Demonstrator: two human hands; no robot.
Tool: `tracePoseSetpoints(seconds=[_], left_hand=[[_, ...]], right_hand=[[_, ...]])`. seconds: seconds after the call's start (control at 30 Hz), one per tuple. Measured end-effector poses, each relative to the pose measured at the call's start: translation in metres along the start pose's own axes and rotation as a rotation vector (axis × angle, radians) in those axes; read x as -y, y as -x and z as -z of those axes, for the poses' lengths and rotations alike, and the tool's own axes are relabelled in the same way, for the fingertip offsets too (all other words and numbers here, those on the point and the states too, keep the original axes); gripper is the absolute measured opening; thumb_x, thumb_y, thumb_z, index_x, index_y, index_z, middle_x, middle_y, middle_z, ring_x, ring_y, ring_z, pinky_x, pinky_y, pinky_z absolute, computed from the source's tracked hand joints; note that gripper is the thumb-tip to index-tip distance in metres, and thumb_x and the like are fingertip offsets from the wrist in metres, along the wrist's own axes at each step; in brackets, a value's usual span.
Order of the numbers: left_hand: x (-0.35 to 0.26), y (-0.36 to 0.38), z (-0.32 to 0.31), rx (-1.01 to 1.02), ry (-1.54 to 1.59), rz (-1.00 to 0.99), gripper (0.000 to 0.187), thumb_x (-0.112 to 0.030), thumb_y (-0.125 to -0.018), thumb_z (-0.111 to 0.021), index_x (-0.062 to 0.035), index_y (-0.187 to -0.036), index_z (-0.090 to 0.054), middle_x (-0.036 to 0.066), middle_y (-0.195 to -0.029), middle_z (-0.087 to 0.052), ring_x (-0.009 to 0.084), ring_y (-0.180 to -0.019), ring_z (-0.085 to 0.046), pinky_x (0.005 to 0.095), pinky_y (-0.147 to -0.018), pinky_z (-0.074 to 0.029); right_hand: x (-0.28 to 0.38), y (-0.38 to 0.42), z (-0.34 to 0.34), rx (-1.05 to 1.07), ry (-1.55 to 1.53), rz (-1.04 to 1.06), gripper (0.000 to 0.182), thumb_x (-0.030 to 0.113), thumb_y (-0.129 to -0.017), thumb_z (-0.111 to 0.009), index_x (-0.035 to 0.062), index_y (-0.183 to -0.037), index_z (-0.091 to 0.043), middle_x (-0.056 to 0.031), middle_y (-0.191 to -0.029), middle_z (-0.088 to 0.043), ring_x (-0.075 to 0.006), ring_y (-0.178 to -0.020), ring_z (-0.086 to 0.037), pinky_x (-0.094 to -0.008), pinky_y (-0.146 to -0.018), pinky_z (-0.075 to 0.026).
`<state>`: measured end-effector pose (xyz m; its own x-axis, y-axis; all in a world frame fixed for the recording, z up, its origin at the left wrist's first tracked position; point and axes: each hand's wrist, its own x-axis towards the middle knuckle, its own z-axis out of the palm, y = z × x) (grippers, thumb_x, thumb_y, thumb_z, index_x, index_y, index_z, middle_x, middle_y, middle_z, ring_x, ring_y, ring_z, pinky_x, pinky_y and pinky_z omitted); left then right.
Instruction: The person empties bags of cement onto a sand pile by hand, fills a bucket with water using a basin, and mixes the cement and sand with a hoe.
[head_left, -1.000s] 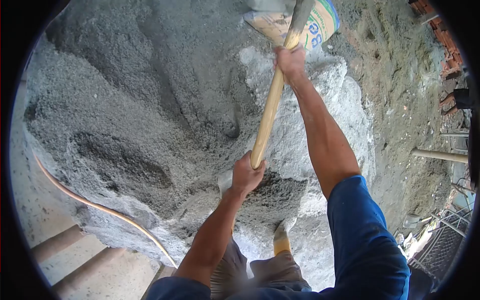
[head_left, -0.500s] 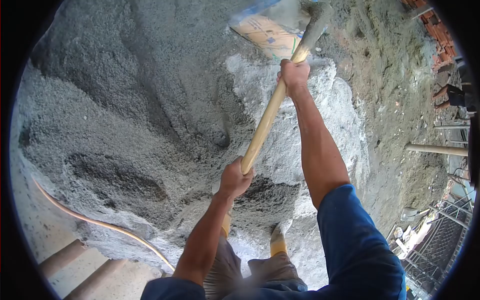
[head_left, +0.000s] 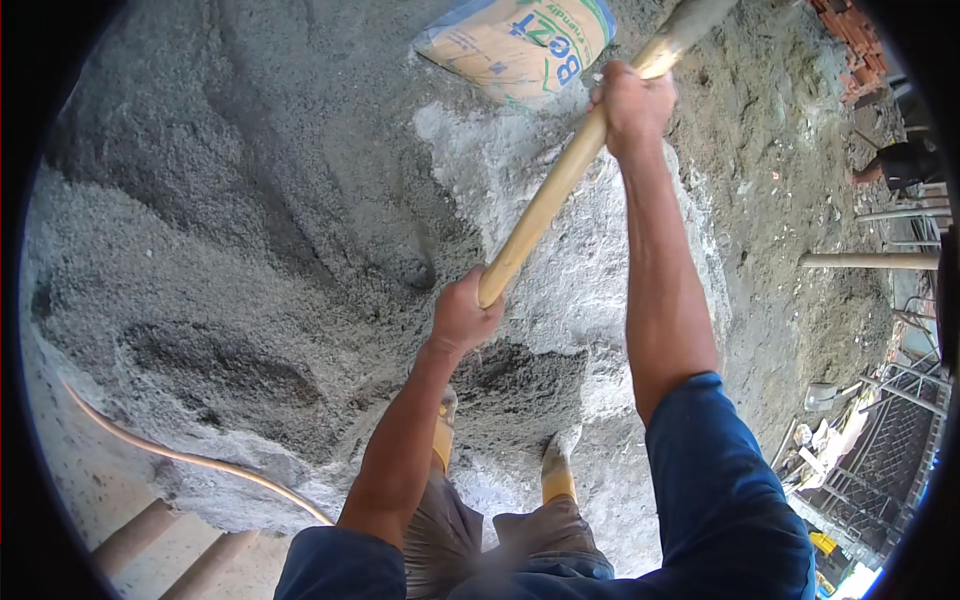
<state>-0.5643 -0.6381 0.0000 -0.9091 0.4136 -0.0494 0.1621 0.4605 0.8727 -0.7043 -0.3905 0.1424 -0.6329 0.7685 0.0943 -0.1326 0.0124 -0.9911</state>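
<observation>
A shovel (head_left: 548,205) with a long, pale wooden handle slants up to the right in front of me. Its grey metal end runs out of the top of the view, so the blade is hidden. My left hand (head_left: 466,312) is wrapped round the lower end of the handle. Higher up, near the metal socket, my right hand (head_left: 635,106) grips it too. Below the handle lies whitish powder (head_left: 570,270), with grey sandy mix (head_left: 270,190) heaped to the left. A printed bag (head_left: 500,55) lies at the top, just left of my right hand.
My boots (head_left: 558,472) stand in the mix. An orange hose (head_left: 215,459) curves along the lower left, beside brown bars (head_left: 190,570). Red bricks (head_left: 850,45), a pole (head_left: 870,260) and metal mesh (head_left: 890,480) line the right side. Part of another person (head_left: 905,165) shows there.
Both hands and the shovel have moved up, my right hand also to the right. More of the printed bag is now visible. The view has shifted slightly.
</observation>
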Motion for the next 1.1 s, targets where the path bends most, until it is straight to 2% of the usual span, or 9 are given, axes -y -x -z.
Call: tracePoseSetpoints(seconds=[0.07, 0.13, 0.2, 0.27, 0.33, 0.47, 0.7, 0.93, 1.1], left_hand=[[0.0, 0.02, 0.02, 0.15, 0.02, 0.318, 0.026, -0.016, -0.081, -0.067, -0.0023, -0.102, -0.062, 0.016, -0.072, -0.065, 0.0314, -0.064, -0.066, 0.0364, -0.06, -0.052], [0.004, 0.056, 0.021, 0.143, -0.029, 0.262, 0.029, -0.017, -0.08, -0.066, -0.0012, -0.103, -0.061, 0.017, -0.076, -0.066, 0.032, -0.069, -0.067, 0.0379, -0.064, -0.053], [-0.022, 0.058, 0.031, 0.186, -0.253, 0.374, 0.032, -0.018, -0.079, -0.065, -0.0007, -0.105, -0.058, 0.019, -0.077, -0.066, 0.0335, -0.073, -0.067, 0.0402, -0.067, -0.053], [-0.037, 0.071, 0.022, 0.203, -0.198, 0.401, 0.034, -0.017, -0.079, -0.063, -0.0002, -0.107, -0.057, 0.02, -0.078, -0.066, 0.0363, -0.074, -0.067, 0.0427, -0.068, -0.052], [-0.047, 0.074, 0.015, 0.257, -0.161, 0.525, 0.032, -0.018, -0.079, -0.063, -0.0011, -0.105, -0.057, 0.021, -0.08, -0.066, 0.0381, -0.076, -0.066, 0.0443, -0.069, -0.052], [-0.015, 0.192, -0.011, 0.209, -0.264, 0.524, 0.026, -0.019, -0.078, -0.064, -0.0059, -0.099, -0.056, 0.021, -0.075, -0.064, 0.0413, -0.075, -0.065, 0.049, -0.068, -0.052], [0.037, 0.275, -0.044, 0.006, -0.34, 0.394, 0.024, -0.019, -0.075, -0.068, -0.0073, -0.093, -0.057, 0.017, -0.07, -0.064, 0.0382, -0.066, -0.065, 0.0465, -0.058, -0.052], [0.027, 0.154, -0.047, -0.115, -0.159, 0.14, 0.021, -0.018, -0.076, -0.068, -0.0104, -0.092, -0.057, 0.016, -0.067, -0.063, 0.0365, -0.065, -0.065, 0.0453, -0.057, -0.052], [0.031, 0.033, 0.03, -0.124, -0.193, 0.097, 0.015, -0.012, -0.077, -0.063, -0.0052, -0.089, -0.059, 0.017, -0.069, -0.064, 0.0362, -0.064, -0.065, 0.0423, -0.057, -0.051]], right_hand=[[-0.051, 0.005, -0.013, 0.075, 0.112, -0.154, 0.016, 0.0, -0.078, -0.057, -0.0057, -0.09, -0.048, -0.0103, -0.066, -0.057, -0.0186, -0.048, -0.059, -0.0341, -0.037, -0.048], [-0.118, 0.022, -0.026, 0.036, 0.218, -0.469, 0.019, 0.004, -0.08, -0.057, -0.0085, -0.093, -0.05, -0.0119, -0.066, -0.056, -0.0194, -0.044, -0.054, -0.034, -0.038, -0.047], [-0.122, 0.014, -0.018, 0.053, 0.125, -0.486, 0.016, 0.004, -0.081, -0.056, -0.0078, -0.09, -0.049, -0.0114, -0.063, -0.054, -0.0189, -0.042, -0.051, -0.0333, -0.039, -0.046], [-0.118, 0.016, -0.007, 0.125, 0.131, -0.541, 0.014, 0.002, -0.079, -0.052, -0.0105, -0.086, -0.051, -0.0135, -0.06, -0.054, -0.0229, -0.044, -0.056, -0.0367, -0.037, -0.045], [-0.105, 0.03, 0.001, 0.151, 0.132, -0.539, 0.01, 0.005, -0.082, -0.054, -0.0052, -0.082, -0.05, -0.0088, -0.056, -0.051, -0.0179, -0.042, -0.051, -0.0324, -0.038, -0.044], [-0.128, 0.136, 0.041, 0.182, 0.242, -0.572, 0.01, 0.003, -0.081, -0.055, -0.0039, -0.084, -0.049, -0.008, -0.059, -0.052, -0.0165, -0.038, -0.049, -0.0317, -0.034, -0.042], [-0.111, 0.209, 0.074, 0.198, -0.084, -0.602, 0.021, -0.003, -0.078, -0.053, -0.0014, -0.095, -0.041, -0.0082, -0.065, -0.05, -0.0167, -0.039, -0.05, -0.0315, -0.034, -0.042], [-0.025, 0.119, 0.055, 0.194, -0.087, -0.194, 0.017, -0.006, -0.078, -0.053, -0.0011, -0.089, -0.041, -0.0084, -0.063, -0.051, -0.0166, -0.04, -0.051, -0.0302, -0.034, -0.044], [-0.002, 0.052, -0.034, 0.122, -0.15, -0.013, 0.014, -0.003, -0.079, -0.054, -0.0047, -0.089, -0.045, -0.0098, -0.065, -0.053, -0.0159, -0.04, -0.05, -0.0297, -0.035, -0.045]])
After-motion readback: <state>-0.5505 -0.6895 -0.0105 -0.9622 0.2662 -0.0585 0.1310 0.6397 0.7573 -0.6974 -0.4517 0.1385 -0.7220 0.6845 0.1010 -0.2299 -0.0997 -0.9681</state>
